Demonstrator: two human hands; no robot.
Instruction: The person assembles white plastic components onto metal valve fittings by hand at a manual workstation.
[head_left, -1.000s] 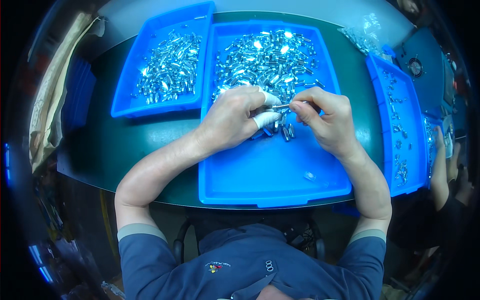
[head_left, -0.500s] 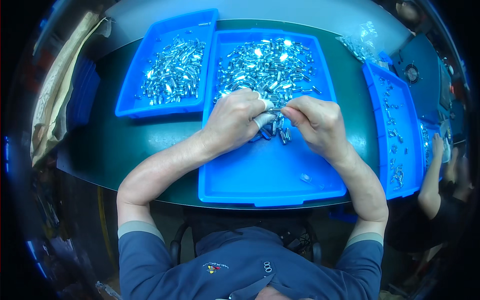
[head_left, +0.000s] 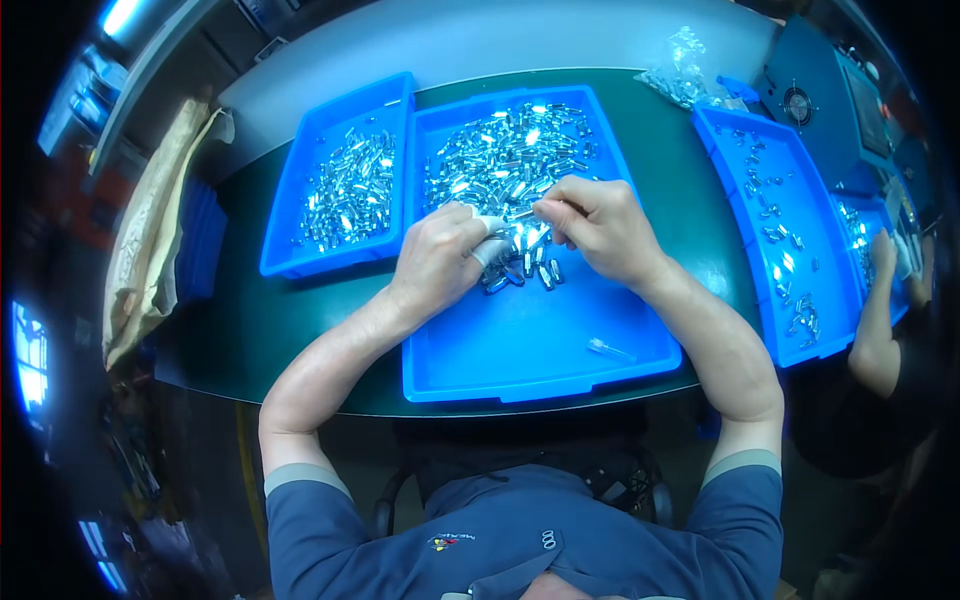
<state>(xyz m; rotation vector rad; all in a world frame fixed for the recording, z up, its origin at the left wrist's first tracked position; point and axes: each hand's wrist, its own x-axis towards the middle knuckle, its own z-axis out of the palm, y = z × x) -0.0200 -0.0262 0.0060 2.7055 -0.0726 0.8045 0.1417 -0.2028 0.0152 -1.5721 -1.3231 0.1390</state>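
Both my hands work above the middle blue tray (head_left: 480,388), close to a heap of small shiny metal cylindrical parts (head_left: 515,150). White finger cots cover two fingertips of my left hand (head_left: 435,255), which are closed on a small metal part, mostly hidden by the fingers. Facing it, my right hand (head_left: 605,232) pinches a thin metal piece (head_left: 522,213) between thumb and forefinger, its end pointing at the left fingertips. I cannot tell whether the two pieces touch. Several loose parts (head_left: 545,275) lie just below the hands.
A clear plastic tube (head_left: 610,349) lies in the tray's near right. More metal parts fill the left blue tray (head_left: 283,255); a right blue tray (head_left: 770,300) holds scattered ones. Behind are a plastic bag (head_left: 685,75) and a machine (head_left: 825,105). A co-worker's arm (head_left: 878,320) is far right.
The whole view has shifted and tilted slightly. My fingertips are a little farther apart, with more of the thin metal piece showing between them. Both hands keep their pinch.
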